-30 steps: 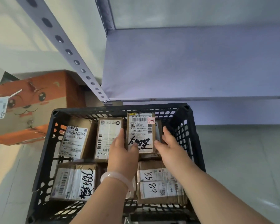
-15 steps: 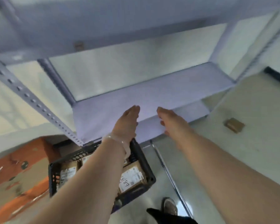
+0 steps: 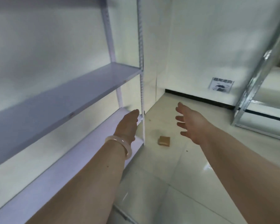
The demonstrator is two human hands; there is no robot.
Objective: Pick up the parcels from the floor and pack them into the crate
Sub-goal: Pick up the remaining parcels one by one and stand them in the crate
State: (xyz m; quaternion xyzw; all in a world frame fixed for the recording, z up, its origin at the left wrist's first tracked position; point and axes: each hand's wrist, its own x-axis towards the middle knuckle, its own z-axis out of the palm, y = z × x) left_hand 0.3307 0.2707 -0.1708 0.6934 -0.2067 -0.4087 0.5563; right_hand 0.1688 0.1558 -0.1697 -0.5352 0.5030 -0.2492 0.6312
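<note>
A small brown cardboard parcel (image 3: pixel 164 140) lies on the pale tiled floor (image 3: pixel 168 175), just right of the shelf's corner post. Both my arms stretch forward above the floor. My left hand (image 3: pixel 128 125), with a pale bangle on the wrist, is held flat with straight fingers and holds nothing; it is up and left of the parcel. My right hand (image 3: pixel 190 122) has its fingers spread and is empty, up and right of the parcel. The crate is out of view.
A lilac metal shelf unit (image 3: pixel 63 97) runs along the left, its perforated corner post (image 3: pixel 142 78) standing beside the parcel. A second metal rack (image 3: pixel 255 88) stands at the right. A white wall with a black skirting and a small notice (image 3: pixel 221 85) closes the far end.
My hands let go of the parcel in the black crate and lifted away empty. The view swung up and to the right, so the crate left the frame and a parcel on the floor appeared.
</note>
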